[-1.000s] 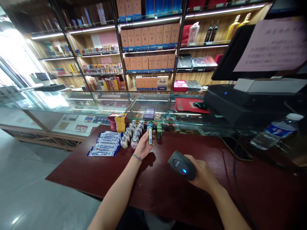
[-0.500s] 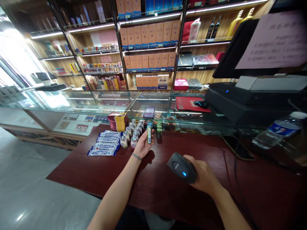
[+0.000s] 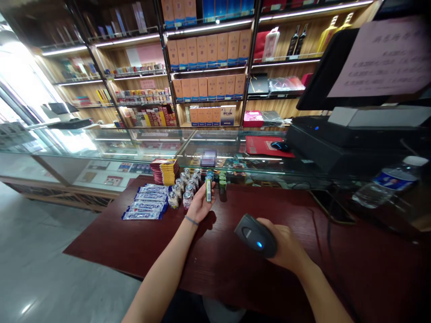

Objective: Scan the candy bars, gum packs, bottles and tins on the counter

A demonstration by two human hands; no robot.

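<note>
My left hand (image 3: 200,204) is closed on a small green tube-like pack (image 3: 208,191) with a pale label that faces up toward me. In my right hand (image 3: 286,244) is a dark barcode scanner (image 3: 256,235) with a lit blue light, its front end turned left toward the pack. Several small clear jars (image 3: 187,198) with silver lids stand in rows just left of my left hand. Right behind the held pack are blue containers (image 3: 210,174), with green containers (image 3: 222,183) beside them.
Blue-and-white packets (image 3: 148,202) lie on the dark red table (image 3: 134,244), near stacked red and yellow packs (image 3: 164,171). A glass counter (image 3: 235,146) borders the far edge. On the right are a phone (image 3: 332,206), a water bottle (image 3: 390,181), a cable and a monitor (image 3: 332,67).
Both hands stay almost in place, still holding the pack and the scanner. The whole view has shifted very slightly.
</note>
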